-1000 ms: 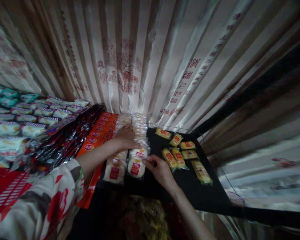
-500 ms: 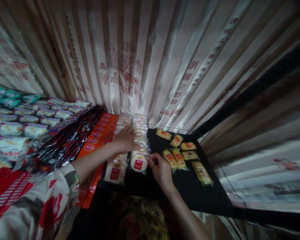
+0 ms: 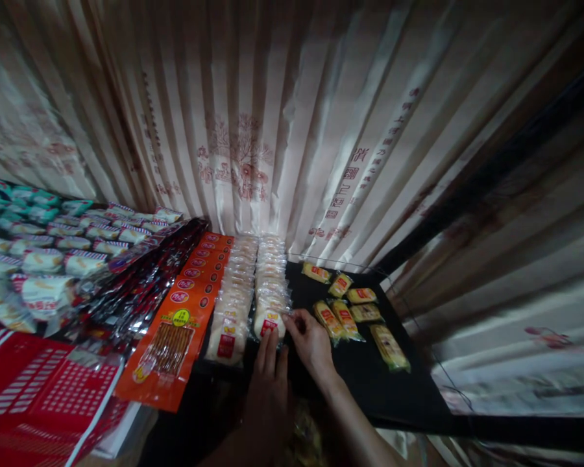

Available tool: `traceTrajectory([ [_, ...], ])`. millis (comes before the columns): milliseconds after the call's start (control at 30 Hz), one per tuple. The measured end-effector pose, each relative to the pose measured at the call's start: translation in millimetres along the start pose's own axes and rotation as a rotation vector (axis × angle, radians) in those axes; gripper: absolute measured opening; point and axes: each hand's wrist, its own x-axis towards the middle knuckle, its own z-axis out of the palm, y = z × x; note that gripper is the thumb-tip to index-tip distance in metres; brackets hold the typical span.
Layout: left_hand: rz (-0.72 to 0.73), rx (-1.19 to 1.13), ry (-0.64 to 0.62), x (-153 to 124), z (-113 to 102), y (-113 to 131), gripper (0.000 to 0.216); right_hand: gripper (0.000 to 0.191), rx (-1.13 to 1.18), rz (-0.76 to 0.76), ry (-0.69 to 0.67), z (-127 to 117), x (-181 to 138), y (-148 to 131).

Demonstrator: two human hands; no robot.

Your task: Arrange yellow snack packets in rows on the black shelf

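Two overlapping rows of clear-wrapped round white rice crackers run toward the curtain. The front rice cracker packet (image 3: pixel 269 322) of the right-hand row has a red label. My left hand (image 3: pixel 268 379) reaches up from below, its fingers stretched out and their tips resting on the lower part of that packet. At the packet's right edge, my right hand (image 3: pixel 310 344) has thumb and forefinger pinched together on the wrapper. Beside it on the left lies the other cracker row (image 3: pixel 230 331), which neither hand touches.
Several yellow-wrapped snacks (image 3: pixel 343 319) lie on the black table cover (image 3: pixel 409 399) to the right. On the left are orange snack packs (image 3: pixel 168 344), dark shiny packets (image 3: pixel 146 285), white packets (image 3: pixel 85 263) and a red basket (image 3: pixel 39 395). A pleated curtain (image 3: pixel 272 130) hangs behind.
My left hand has drawn back from over the two cracker rows to the front packet's lower edge, uncovering both rows. My right hand stays at the packet's right edge. The view has shifted slightly.
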Motion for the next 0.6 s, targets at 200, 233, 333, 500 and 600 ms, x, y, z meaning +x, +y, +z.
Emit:
traceTrajectory([
  [200, -0.052, 0.079, 0.02, 6, 10, -8, 0.051, 0.044, -0.081, -0.177, 0.146, -11, 41, -1],
  [233, -0.054, 0.082, 0.024, 7, 10, -8, 0.051, 0.044, -0.092, -0.249, 0.136, -12, 56, -3],
  [333, -0.055, 0.106, 0.075, 7, 18, -11, 0.05, 0.049, -0.15, -0.406, 0.004, -7, 112, -12],
  [500, 0.015, 0.257, 0.257, 4, 52, -28, 0.048, 0.056, -0.428, -0.482, -0.23, 17, 199, -23],
  [600, 0.061, 0.367, 0.349, 2, 70, -38, 0.035, 0.057, -0.562, -0.447, -0.314, 34, 226, -21],
])
